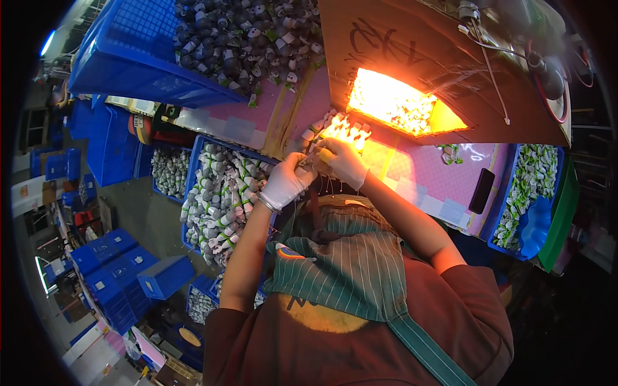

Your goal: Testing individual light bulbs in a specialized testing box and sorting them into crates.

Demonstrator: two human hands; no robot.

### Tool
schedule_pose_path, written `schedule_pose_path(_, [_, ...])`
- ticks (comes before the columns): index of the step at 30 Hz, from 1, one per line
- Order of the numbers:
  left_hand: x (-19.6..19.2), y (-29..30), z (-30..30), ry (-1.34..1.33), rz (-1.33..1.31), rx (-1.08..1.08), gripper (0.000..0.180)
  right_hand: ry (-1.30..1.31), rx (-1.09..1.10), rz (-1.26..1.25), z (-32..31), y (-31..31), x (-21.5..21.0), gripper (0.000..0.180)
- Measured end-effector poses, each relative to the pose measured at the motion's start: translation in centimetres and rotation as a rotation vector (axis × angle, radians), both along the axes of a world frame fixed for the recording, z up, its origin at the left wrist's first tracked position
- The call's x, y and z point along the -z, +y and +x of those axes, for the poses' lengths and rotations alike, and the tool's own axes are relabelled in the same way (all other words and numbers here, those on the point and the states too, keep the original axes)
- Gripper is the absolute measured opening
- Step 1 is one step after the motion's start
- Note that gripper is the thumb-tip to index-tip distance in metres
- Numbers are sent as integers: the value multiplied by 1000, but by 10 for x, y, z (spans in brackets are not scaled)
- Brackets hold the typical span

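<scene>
Green striped apron [347, 270] nearest; above it both white-gloved hands meet at the pink tabletop [425, 174] edge, left hand [285, 182] and right hand [344, 162] with fingers curled tight around a small yellowish tube-shaped piece [325, 154]. Risk: smooth glove fabric could slip, or the glaring lit opening [396, 103] in the cardboard hood beyond could hide misalignment.

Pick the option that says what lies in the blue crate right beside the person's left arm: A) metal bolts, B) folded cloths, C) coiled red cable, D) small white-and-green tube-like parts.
D: the blue crate next to the gloved left hand is heaped with small white-and-green parts, tube-like in shape.
</scene>
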State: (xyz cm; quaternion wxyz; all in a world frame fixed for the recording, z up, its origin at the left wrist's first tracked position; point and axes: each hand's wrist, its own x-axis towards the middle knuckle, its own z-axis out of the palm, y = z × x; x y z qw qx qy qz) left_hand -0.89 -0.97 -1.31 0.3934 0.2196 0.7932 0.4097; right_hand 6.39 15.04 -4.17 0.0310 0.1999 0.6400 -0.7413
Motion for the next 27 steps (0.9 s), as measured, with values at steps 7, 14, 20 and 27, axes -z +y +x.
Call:
schedule_pose_path(7, [12,6,5,430,72,-4,36,-195,-113,-705,19,2,-9,19])
schedule_pose_path(14, [10,9,8,448,123,0,34,-398,-62,-1100,15,-2,17,22])
schedule_pose_path(20, [12,6,7,458,95,2,43,-308,-28,-1250,18,-5,16,22])
schedule_pose_path(27, [12,7,10,419,95,33,40,-326,51,-1412,21,-8,5,20])
